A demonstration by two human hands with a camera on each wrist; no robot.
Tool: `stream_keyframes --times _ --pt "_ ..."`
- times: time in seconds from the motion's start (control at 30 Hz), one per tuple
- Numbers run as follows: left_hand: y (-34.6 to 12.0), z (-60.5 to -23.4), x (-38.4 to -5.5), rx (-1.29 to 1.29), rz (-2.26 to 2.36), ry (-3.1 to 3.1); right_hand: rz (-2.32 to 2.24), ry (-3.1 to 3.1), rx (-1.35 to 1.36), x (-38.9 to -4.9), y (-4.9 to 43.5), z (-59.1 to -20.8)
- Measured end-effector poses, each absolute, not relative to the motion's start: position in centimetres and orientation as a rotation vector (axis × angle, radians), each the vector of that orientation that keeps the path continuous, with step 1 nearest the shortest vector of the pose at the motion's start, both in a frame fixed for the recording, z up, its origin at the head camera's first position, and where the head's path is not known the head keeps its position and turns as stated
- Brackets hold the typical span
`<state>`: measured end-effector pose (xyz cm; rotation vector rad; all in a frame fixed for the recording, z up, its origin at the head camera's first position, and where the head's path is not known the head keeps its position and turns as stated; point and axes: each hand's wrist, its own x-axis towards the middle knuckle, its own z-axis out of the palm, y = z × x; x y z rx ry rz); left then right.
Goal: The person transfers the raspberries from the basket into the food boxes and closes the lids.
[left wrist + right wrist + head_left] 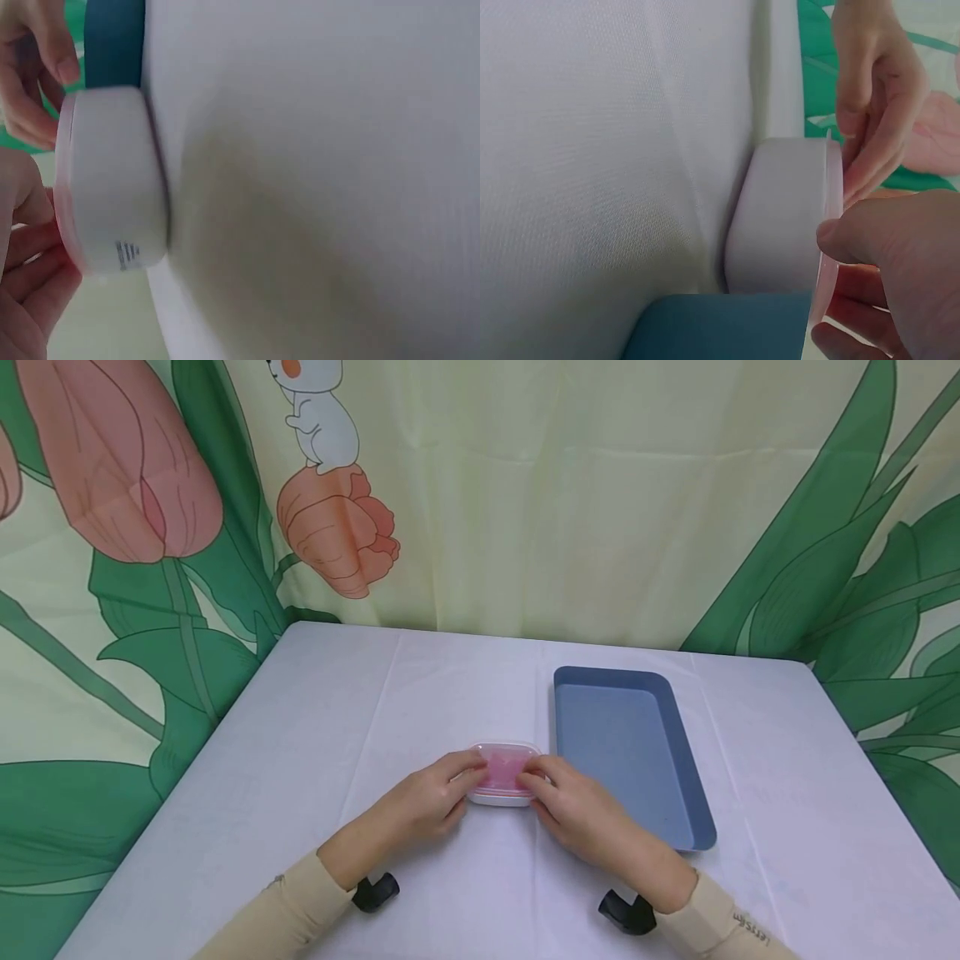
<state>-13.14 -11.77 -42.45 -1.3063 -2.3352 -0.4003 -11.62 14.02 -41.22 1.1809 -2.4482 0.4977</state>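
Note:
A small food container [501, 801] with a white body and a translucent pink lid [507, 763] stands upright on the table. My left hand [429, 795] grips its left end, with bent fingers on the lid's edge. At the other end, my right hand [583, 817] holds the lid's rim, its thumb on the near side and other fingers over the lid. In the left wrist view, small dark print shows on the white wall of the container [112, 180]. The right wrist view has the right thumb against the lid's edge; some fingertips are hidden behind the lid.
A blue rectangular tray [693, 760] lies just right of the container, partly behind the right hand and forearm. White cloth covers the table [315, 710]. A curtain [540, 510] with printed flowers hangs behind the far edge. Black wrist mounts [628, 913] show below the forearms.

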Motion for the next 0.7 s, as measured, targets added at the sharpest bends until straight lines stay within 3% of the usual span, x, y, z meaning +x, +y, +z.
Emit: stream_keyframes --times 0.33,0.7 --pt "-9.5 -43.0 -11.7 -0.969 -0.131 -2.832 0.465 -2.497 1.064 -11.0 12.7 -41.4" --pt "-8.0 -43.1 -12.0 -0.920 -0.051 -2.757 0.334 -2.715 0.820 -10.7 10.3 -41.7"
